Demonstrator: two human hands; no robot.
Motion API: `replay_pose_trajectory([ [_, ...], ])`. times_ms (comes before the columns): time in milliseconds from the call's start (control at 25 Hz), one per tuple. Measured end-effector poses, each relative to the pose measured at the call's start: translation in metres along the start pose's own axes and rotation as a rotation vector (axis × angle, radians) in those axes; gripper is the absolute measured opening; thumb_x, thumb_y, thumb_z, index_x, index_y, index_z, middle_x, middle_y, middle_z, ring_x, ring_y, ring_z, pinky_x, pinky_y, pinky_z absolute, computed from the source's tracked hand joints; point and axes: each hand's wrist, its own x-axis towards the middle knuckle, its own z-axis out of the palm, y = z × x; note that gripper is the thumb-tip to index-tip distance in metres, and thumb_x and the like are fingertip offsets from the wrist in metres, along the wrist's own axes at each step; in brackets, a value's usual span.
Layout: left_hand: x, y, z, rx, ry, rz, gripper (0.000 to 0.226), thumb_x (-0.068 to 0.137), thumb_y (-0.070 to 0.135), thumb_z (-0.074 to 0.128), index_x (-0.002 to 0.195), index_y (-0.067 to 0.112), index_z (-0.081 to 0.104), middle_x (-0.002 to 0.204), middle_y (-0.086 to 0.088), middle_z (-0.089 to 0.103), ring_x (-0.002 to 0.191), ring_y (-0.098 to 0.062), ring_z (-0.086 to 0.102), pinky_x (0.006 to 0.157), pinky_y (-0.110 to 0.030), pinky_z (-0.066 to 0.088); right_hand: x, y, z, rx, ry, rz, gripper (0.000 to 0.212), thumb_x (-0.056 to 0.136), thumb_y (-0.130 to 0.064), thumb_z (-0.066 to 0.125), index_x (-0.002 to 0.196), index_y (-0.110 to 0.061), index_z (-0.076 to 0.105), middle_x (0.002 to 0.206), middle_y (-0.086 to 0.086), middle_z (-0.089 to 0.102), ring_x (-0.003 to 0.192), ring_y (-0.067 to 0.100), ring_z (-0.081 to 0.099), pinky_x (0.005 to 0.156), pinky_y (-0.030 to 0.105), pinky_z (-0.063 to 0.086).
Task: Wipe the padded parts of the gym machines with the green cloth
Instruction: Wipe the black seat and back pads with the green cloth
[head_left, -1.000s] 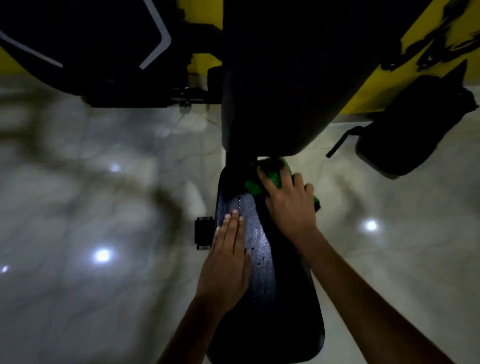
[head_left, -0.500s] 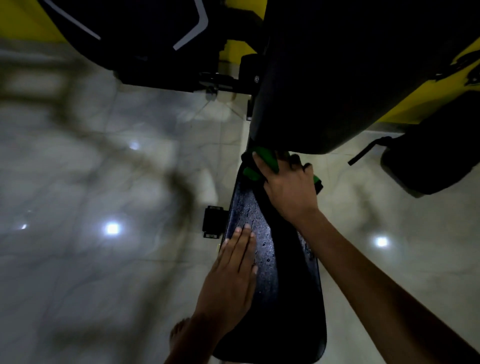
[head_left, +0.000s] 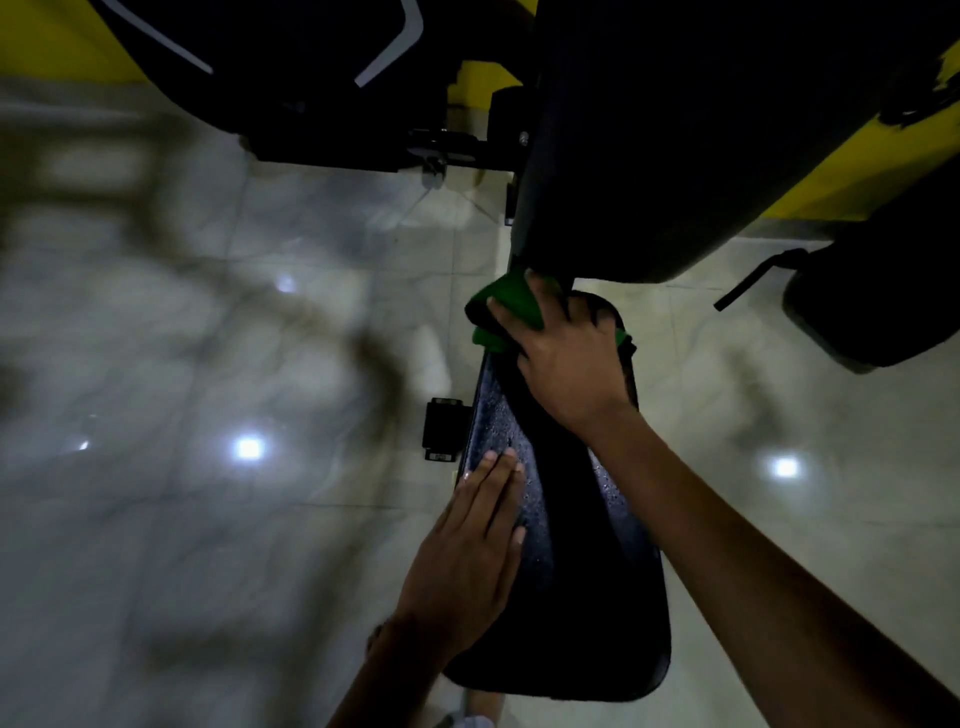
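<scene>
Right hand (head_left: 569, 364) presses crumpled green cloth (head_left: 511, 306) onto far end of black padded seat (head_left: 582, 571), fingers gripping it. Left hand (head_left: 467, 561) lies flat, released, on seat's left edge.

The long black seat pad (head_left: 576, 571) has small wet drops on it, and on it lie a flat left hand (head_left: 467, 551) near its left edge and a green cloth (head_left: 506, 306) under the right hand (head_left: 569, 358) at its far end.
</scene>
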Motion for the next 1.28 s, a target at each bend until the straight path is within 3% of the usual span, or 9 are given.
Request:
replay_pose_trajectory([
  [120, -0.008, -0.004, -0.002, -0.028, -0.02, 0.012, 0.051, 0.098, 0.026, 0.034, 0.143, 0.004, 0.034, 0.15, -0.011, 0.036, 0.141, -0.022, 0.026, 0.116, -0.029, 0.019, -0.051, -0.01, -0.008, 0.002, -0.028, -0.308, 0.059, 0.078, -0.029, 0.053, 0.136, -0.034, 0.048, 0.143, 0.014, 0.046, 0.099, 0.034, 0.052, 0.077, 0.043, 0.043],
  [200, -0.011, -0.01, -0.005, -0.033, -0.046, 0.054, 0.051, 0.097, 0.025, 0.035, 0.143, 0.004, 0.034, 0.151, -0.009, 0.034, 0.141, -0.022, 0.027, 0.116, -0.029, 0.02, -0.051, 0.013, -0.015, -0.005, -0.09, -0.44, 0.065, 0.077, -0.031, 0.061, 0.14, -0.036, 0.042, 0.145, 0.013, 0.044, 0.099, 0.034, 0.054, 0.075, 0.044, 0.046],
  [360, -0.017, -0.016, -0.014, -0.147, -0.065, 0.104, 0.047, 0.096, 0.022, 0.04, 0.139, 0.004, 0.041, 0.147, -0.008, 0.037, 0.138, -0.02, 0.032, 0.114, -0.026, 0.026, -0.027, 0.02, -0.012, 0.026, -0.087, -0.046, 0.078, 0.065, -0.025, 0.078, 0.136, -0.035, 0.049, 0.143, 0.013, 0.046, 0.098, 0.038, 0.057, 0.076, 0.047, 0.048],
  [520, 0.02, -0.037, -0.042, -0.232, 0.099, 0.037, 0.033, 0.096, 0.017, 0.04, 0.123, 0.003, 0.052, 0.126, -0.012, 0.049, 0.118, -0.022, 0.047, 0.109, -0.017, 0.028, -0.062, 0.016, -0.013, 0.016, -0.097, -0.286, 0.081, 0.068, -0.029, 0.078, 0.14, -0.036, 0.041, 0.146, 0.011, 0.042, 0.097, 0.034, 0.053, 0.074, 0.043, 0.045],
  [640, 0.084, -0.075, -0.064, -0.098, 0.059, 0.041, 0.037, 0.094, 0.001, 0.043, 0.131, 0.0, 0.05, 0.133, -0.021, 0.05, 0.122, -0.034, 0.049, 0.108, -0.033, 0.036, -0.054, 0.014, -0.015, 0.018, -0.056, -0.107, 0.075, 0.069, -0.028, 0.076, 0.137, -0.039, 0.046, 0.145, 0.008, 0.044, 0.097, 0.033, 0.055, 0.074, 0.043, 0.045],
  [760, 0.153, -0.095, -0.073, 0.058, -0.202, 0.218, 0.063, 0.089, -0.008, 0.05, 0.147, 0.014, 0.035, 0.15, -0.011, 0.036, 0.132, -0.031, 0.042, 0.1, -0.044, 0.046, -0.083, -0.018, -0.016, 0.04, -0.035, -0.012, 0.07, 0.069, -0.03, 0.071, 0.134, -0.039, 0.049, 0.144, 0.008, 0.045, 0.1, 0.032, 0.057, 0.079, 0.045, 0.043],
  [920, 0.208, -0.083, -0.057, 0.109, -0.379, 0.644, 0.059, 0.093, 0.003, 0.051, 0.148, 0.012, 0.032, 0.153, -0.008, 0.031, 0.139, -0.025, 0.033, 0.107, -0.033, 0.034, -0.117, -0.019, -0.025, 0.008, -0.062, -0.084, 0.064, 0.077, -0.031, 0.057, 0.138, -0.04, 0.041, 0.146, 0.006, 0.042, 0.1, 0.03, 0.055, 0.078, 0.04, 0.037],
  [1120, 0.225, -0.078, -0.043, 0.132, -0.559, 0.837, 0.071, 0.088, -0.007, 0.054, 0.15, 0.008, 0.022, 0.158, -0.006, 0.014, 0.146, -0.02, 0.01, 0.118, -0.028, 0.013, -0.102, -0.056, -0.018, -0.037, 0.002, 0.528, 0.074, 0.069, -0.027, 0.074, 0.137, -0.035, 0.046, 0.145, 0.012, 0.043, 0.101, 0.033, 0.048, 0.078, 0.042, 0.036],
  [1280, 0.23, -0.088, -0.04, 0.17, -0.5, 0.967, 0.07, 0.086, -0.006, 0.056, 0.148, 0.003, 0.025, 0.157, -0.011, 0.019, 0.145, -0.026, 0.015, 0.117, -0.025, 0.007, -0.115, -0.072, -0.025, -0.013, -0.059, 0.317, 0.067, 0.076, -0.033, 0.067, 0.139, -0.036, 0.043, 0.145, 0.012, 0.043, 0.098, 0.032, 0.052, 0.078, 0.04, 0.035],
])
